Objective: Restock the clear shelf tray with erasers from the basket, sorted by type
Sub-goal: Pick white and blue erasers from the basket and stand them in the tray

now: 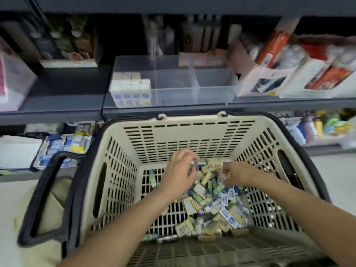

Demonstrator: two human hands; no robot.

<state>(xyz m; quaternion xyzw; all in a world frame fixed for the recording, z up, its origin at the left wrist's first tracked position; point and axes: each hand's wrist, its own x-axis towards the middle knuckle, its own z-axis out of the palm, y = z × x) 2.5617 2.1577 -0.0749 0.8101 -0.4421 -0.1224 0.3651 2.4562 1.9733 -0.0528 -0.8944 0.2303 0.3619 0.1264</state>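
A beige slotted basket (173, 135) sits in front of me, its floor covered with a pile of small packaged erasers (213, 201) in yellow, green and blue-white wrappers. Both my hands are down inside it over the far end of the pile. My left hand (179, 174) pinches a small pale eraser with a dark band at its fingertips. My right hand (237, 173) has its fingers curled on a clear-wrapped eraser. On the shelf above stands the clear shelf tray (215, 81). Its left compartment holds rows of white and blue erasers (131, 89); the two right compartments hold nothing.
The basket's black handle (48, 191) hangs down at its left side. Boxed goods (269, 81) stand right of the tray and a pink-white box (13, 81) at the far left. A lower shelf holds more stationery (65, 145).
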